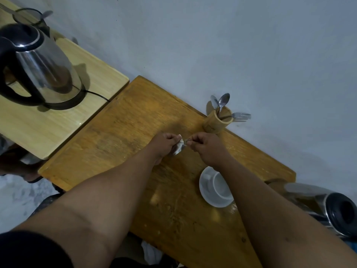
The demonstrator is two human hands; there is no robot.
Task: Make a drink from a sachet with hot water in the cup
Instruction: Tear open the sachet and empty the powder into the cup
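Over the darker wooden table we hold a small, crumpled silvery-white sachet, our left hand and right hand each pinching an end of it. Nearer and to the right, an empty white cup sits on its saucer.

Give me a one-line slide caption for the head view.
Both hands, left and right, pinch a small sachet above the table, beyond the white cup.
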